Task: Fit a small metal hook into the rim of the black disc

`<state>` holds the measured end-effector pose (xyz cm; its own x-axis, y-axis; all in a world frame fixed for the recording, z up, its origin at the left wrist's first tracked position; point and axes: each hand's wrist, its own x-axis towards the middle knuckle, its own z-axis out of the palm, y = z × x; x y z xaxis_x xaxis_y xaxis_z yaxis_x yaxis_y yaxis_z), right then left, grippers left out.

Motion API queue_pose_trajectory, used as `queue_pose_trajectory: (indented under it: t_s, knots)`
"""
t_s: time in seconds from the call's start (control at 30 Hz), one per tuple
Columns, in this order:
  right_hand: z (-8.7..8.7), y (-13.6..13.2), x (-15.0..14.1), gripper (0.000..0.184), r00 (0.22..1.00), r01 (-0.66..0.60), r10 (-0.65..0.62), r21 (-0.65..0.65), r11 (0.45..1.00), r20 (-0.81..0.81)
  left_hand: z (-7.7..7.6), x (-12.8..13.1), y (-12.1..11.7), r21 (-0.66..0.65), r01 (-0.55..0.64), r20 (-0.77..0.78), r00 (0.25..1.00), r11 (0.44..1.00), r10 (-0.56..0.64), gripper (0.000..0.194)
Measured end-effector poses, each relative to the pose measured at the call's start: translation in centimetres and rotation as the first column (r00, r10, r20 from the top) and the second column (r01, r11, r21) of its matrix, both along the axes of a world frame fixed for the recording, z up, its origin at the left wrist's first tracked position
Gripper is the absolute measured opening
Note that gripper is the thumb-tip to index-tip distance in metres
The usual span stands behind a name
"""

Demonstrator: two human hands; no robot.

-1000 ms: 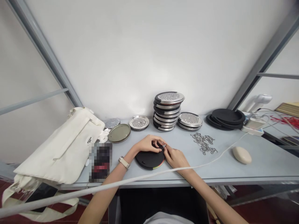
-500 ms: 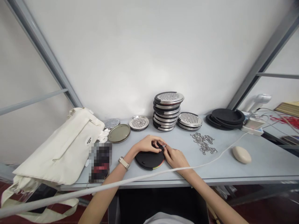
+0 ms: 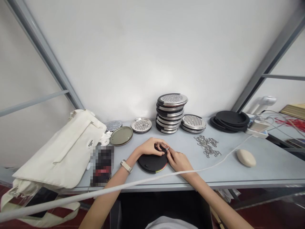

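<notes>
A round black disc (image 3: 152, 163) with a thin coloured stripe on its lower right rim lies flat on the table before me. My left hand (image 3: 153, 147) is curled over its upper part, thumb and fingers closed at the far right rim. There my right hand (image 3: 178, 160) pinches a small silver metal piece (image 3: 166, 149), mostly covered by fingertips. Several similar wire-like silver pieces (image 3: 207, 146) lie in a loose heap to the right. Behind the hands rises a tall stack of round metal graters with black rims (image 3: 171, 114).
A shorter grater stack (image 3: 194, 123), black discs (image 3: 232, 121) and a beige mouse-shaped object (image 3: 246, 158) are on the right. At left lie a white bag (image 3: 57, 152), an olive round plate (image 3: 121, 135) and a perforated disc (image 3: 141, 125). A white cable (image 3: 143, 182) crosses in front.
Hardly anything differs. Both hands stay at the disc's rim in the same grip, and the view has shifted very slightly.
</notes>
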<state>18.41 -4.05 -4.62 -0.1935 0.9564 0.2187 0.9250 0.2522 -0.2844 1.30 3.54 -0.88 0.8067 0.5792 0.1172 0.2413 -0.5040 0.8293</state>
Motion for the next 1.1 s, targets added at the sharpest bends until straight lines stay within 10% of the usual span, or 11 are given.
queue_pose_trajectory:
  t_s: [1.1]
  knots:
    - [0.05,-0.05,0.02,0.033,1.0,-0.01,0.01,0.006,1.0,-0.002,-0.07,-0.01,0.08,0.016,-0.001,-0.006,1.0,1.0,0.001,0.043]
